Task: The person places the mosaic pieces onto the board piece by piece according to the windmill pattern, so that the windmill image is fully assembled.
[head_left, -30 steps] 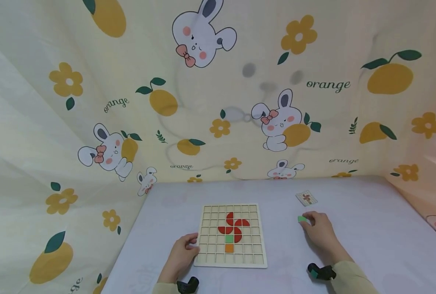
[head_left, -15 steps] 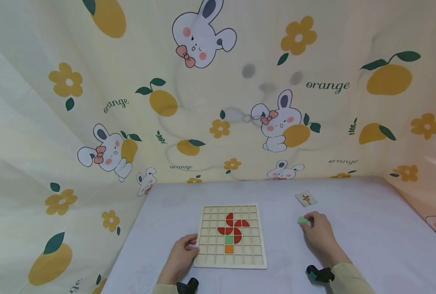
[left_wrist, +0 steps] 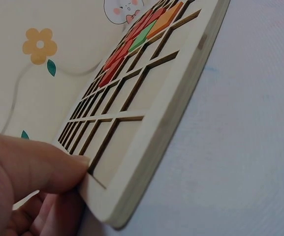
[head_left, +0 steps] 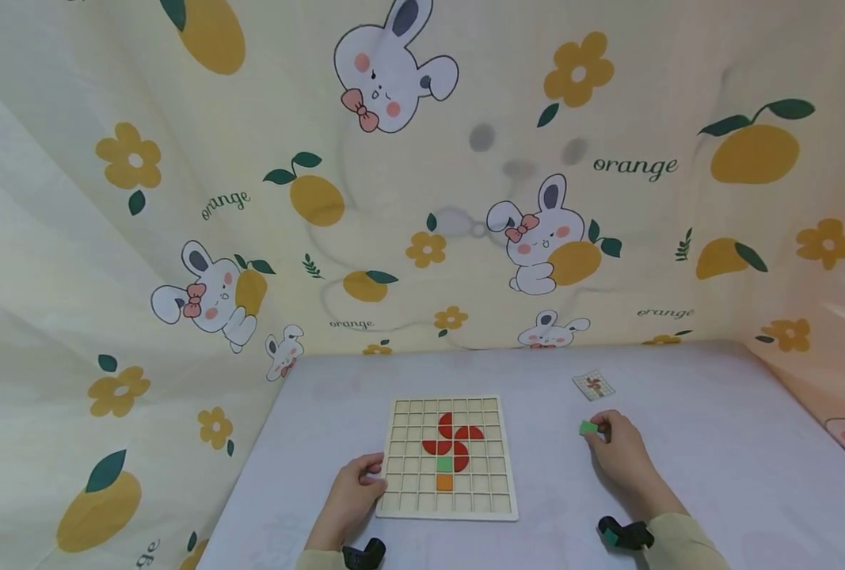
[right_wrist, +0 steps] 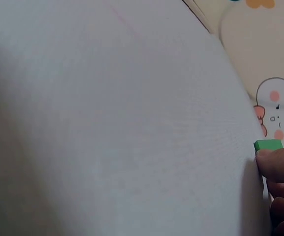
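A wooden grid board lies on the table, holding several red rounded pieces, a green square and an orange square. My left hand grips the board's left edge. In the left wrist view its thumb lies over the rim near a corner, the other fingers curled by the side. To the right of the board, my right hand pinches a small green block between thumb and fingers. The right wrist view shows this block just beyond the thumb tip.
A small picture card with a red pinwheel pattern lies just beyond my right hand. The table has a pale cover. A patterned curtain with rabbits and oranges rises behind it and along the sides.
The green block has turned slightly in the fingers of my right hand, which has stayed nearly in place. The left hand and the board have not moved.
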Demonstrator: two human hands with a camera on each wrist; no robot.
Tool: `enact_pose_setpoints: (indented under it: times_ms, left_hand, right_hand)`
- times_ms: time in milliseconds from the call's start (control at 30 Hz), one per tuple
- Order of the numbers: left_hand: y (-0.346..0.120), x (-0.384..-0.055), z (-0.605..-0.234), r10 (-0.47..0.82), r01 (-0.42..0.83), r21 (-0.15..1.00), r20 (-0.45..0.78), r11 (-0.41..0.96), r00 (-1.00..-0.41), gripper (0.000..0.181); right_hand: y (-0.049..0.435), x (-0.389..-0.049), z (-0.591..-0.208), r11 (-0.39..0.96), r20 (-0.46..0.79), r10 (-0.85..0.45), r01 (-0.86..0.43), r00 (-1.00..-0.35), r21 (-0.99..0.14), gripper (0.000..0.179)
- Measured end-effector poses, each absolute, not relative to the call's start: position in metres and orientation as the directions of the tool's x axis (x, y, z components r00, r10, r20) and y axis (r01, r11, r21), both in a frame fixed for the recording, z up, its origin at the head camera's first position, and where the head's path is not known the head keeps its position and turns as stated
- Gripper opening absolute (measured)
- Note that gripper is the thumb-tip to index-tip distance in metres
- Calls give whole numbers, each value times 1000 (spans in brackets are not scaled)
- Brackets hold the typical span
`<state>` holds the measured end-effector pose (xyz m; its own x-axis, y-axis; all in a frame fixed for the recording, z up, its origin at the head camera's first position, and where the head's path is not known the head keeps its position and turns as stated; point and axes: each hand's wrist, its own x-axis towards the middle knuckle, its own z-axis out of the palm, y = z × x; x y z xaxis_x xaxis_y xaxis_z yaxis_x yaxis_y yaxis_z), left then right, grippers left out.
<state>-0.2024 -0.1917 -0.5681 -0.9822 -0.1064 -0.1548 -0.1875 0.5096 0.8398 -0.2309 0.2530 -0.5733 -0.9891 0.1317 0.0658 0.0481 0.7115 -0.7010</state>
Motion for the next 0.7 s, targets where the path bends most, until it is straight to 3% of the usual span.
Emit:
enact_pose_setpoints:
  times_ms: [267,700]
  left_hand:
    - [-193,-202,-571,-89,-170,846,-145,506,-985,50]
    - [-191,-202,-569,-98,-184,852,-155,490,-983,50]
  right_hand:
    - [253,-229,-577,711,88,132,32,-987,-703,26]
    - [249,-221,-568,687,9,131,84,-991,-722,20]
